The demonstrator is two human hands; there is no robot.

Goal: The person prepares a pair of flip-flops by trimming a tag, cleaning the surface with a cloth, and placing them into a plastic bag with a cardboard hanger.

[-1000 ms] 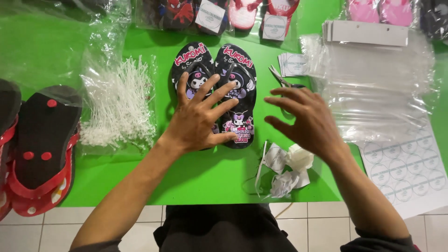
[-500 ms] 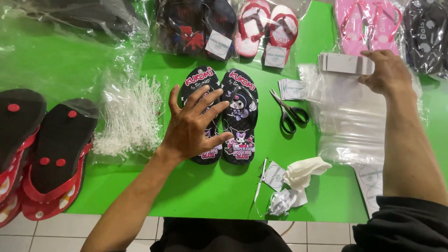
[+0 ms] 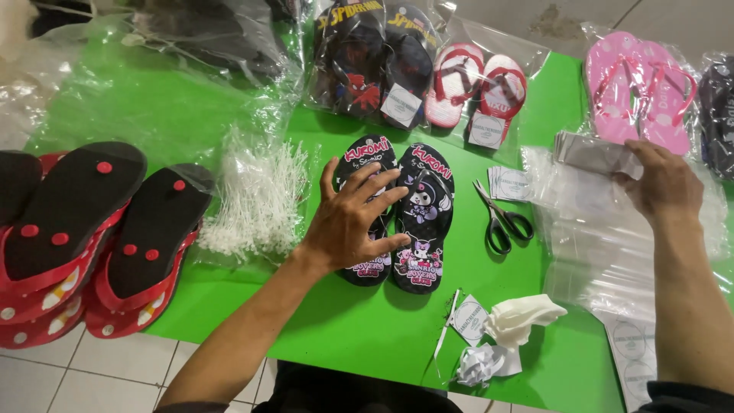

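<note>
A pair of black flip-flops (image 3: 423, 214) with cartoon prints lies side by side in the middle of the green table (image 3: 367, 329). My left hand (image 3: 352, 222) rests flat on them with the fingers spread. My right hand (image 3: 661, 183) is far to the right, its fingers closed on a stack of grey cards (image 3: 592, 153) that sits on a pile of clear plastic bags (image 3: 604, 245).
Black scissors (image 3: 501, 222) and small paper tags (image 3: 508, 183) lie right of the flip-flops. A bundle of white plastic ties (image 3: 256, 195) is on the left, beside red-and-black sandals (image 3: 99, 237). Bagged sandals (image 3: 474, 88) line the far edge. Crumpled paper (image 3: 505, 336) lies near the front edge.
My right hand has moved from beside the flip-flops out to the right and taken hold of the grey card stack. My left hand stays on the flip-flops. The view has shifted.
</note>
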